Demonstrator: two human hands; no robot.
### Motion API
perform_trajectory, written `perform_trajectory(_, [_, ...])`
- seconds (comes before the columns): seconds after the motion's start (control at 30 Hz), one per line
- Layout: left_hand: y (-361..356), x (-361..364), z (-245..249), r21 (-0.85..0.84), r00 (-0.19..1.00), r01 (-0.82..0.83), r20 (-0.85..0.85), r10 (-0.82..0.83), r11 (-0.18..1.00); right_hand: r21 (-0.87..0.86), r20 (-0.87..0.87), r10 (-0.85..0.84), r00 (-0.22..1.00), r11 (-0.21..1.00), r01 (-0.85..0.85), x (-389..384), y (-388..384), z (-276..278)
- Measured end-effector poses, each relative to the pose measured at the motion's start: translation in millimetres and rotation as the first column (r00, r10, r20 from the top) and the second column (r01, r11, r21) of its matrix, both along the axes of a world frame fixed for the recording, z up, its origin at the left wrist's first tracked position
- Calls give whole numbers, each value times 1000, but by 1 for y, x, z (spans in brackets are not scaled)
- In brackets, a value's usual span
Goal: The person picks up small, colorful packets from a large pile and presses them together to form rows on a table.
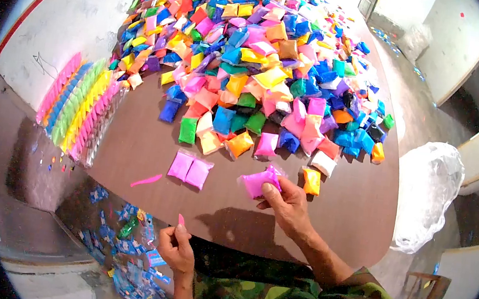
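My right hand (291, 210) grips a magenta packet (260, 182) between thumb and fingers, just above the table's near part. Nearer to me, my left hand (177, 248) is closed around a small pink piece with a pointed tip (181, 220); the rest of it is hidden in the fingers. Between the hands and the pile, two pink-violet packets (189, 169) lie side by side on the brown table (128, 149). A thin pink plastic strip (146, 180), shaped like a little blade, rests to their left. An orange packet (311, 181) lies right of my right hand.
A big heap of colourful packets (244, 51) covers the far part of the table. Rows of pink, blue, green and yellow bagged pieces (77, 109) stand at its left edge. Blue wrappers (136, 273) litter the floor; a white plastic bag (428, 195) is at the right.
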State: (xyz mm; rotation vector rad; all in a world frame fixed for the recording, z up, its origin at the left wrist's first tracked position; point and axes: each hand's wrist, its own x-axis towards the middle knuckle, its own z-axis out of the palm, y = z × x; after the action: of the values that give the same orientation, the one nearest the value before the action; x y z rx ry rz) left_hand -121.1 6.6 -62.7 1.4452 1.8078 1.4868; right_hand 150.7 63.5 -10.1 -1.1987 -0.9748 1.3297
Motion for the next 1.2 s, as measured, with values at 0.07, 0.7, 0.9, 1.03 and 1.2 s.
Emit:
perform_trajectory(0.07, [8,-1,3,21,1000,0,-31,1,1000,-3,59,-3,998,1000,4,4,1,1])
perform_trajectory(0.7, [33,2,3,-32,998,-46,-49,45,998,-3,267,86,960,996,-89,-23,-11,15])
perform_trajectory(0.9, [33,0,-5,-4,998,-46,-54,45,999,-17,278,125,953,992,-125,-29,-15,14])
perform_trajectory(1.03, [32,1,5,-13,996,-35,-79,34,999,-21,296,125,947,992,-124,-32,-16,16])
perform_trajectory(1.2, [31,-1,-1,7,999,-23,-31,23,1000,-92,341,152,928,988,-128,-33,-17,18])
